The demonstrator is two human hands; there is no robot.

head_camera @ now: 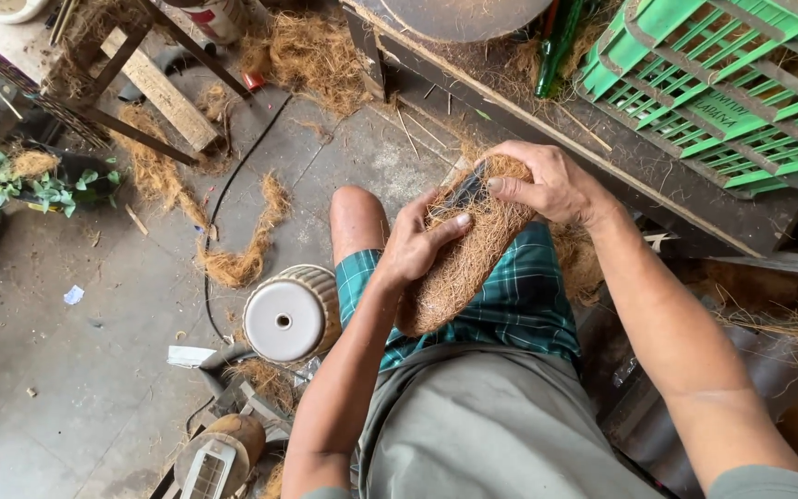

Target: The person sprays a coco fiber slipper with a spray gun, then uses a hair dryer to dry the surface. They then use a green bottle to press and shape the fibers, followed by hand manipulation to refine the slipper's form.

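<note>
Concrete floor (122,370), dusty and littered with loose tufts of brown coconut fibre (237,263); a black cable (233,185) snakes across it, an upturned ribbed pot (290,319) stands just beside the person's knee, and a small leafy plant (39,185) sits at far left. Head view, looking down over a lap in green plaid shorts (510,305): a rough wooden worktop (621,157) runs along the right, carrying a green plastic crate (731,92) and a green bottle (558,46). Both hands hold an oblong pad of coconut fibre (459,268) above the lap, slanted, its lower end near the shorts. Left hand (417,245) clasps the pad's middle, thumb laid across the top. Right hand (547,185) has its grip closed over the upper end, fingers curled round the edge; a dark flat piece (466,189) shows between the two hands, too hidden to identify. Judgement: pad looks light, springy and coarse, not slippery, prone to shedding strands and fraying at the edges. Best held broad across the body with one hand and at the end with the other; pinching loose fibres would likely pull them free.
</note>
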